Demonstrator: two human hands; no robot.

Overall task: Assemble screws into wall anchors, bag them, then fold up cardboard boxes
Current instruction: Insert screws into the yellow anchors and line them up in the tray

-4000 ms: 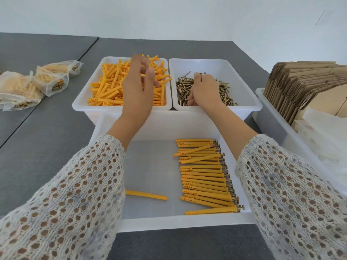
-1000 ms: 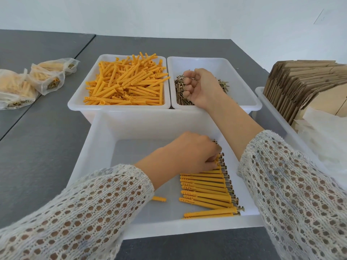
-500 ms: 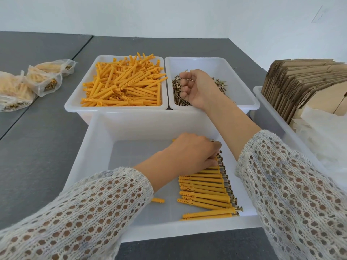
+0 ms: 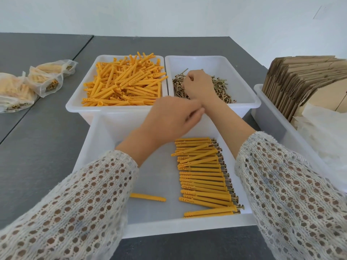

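Note:
Loose orange wall anchors [image 4: 124,85] fill the back left white bin [image 4: 75,107]. Brass screws [image 4: 219,89] lie in the back right bin [image 4: 244,87]. My right hand [image 4: 197,85] is knuckles-up in that pile, its fingers curled into the screws. My left hand [image 4: 169,117] hovers over the far wall of the near bin [image 4: 105,147], fingers relaxed and holding nothing. A row of assembled anchors with screws [image 4: 202,175] lies along the near bin's right side. One bare anchor [image 4: 148,197] rests apart on the bin's floor.
Filled clear bags [image 4: 45,79] lie on the grey table at the far left. A long white tray [image 4: 272,113] at the right holds flat cardboard boxes [image 4: 300,77] standing on edge and a heap of white plastic bags [image 4: 326,136].
My left hand has lifted off the assembled row and moved up toward the back bins. My right hand has turned from palm-up to knuckles-up, down into the screws.

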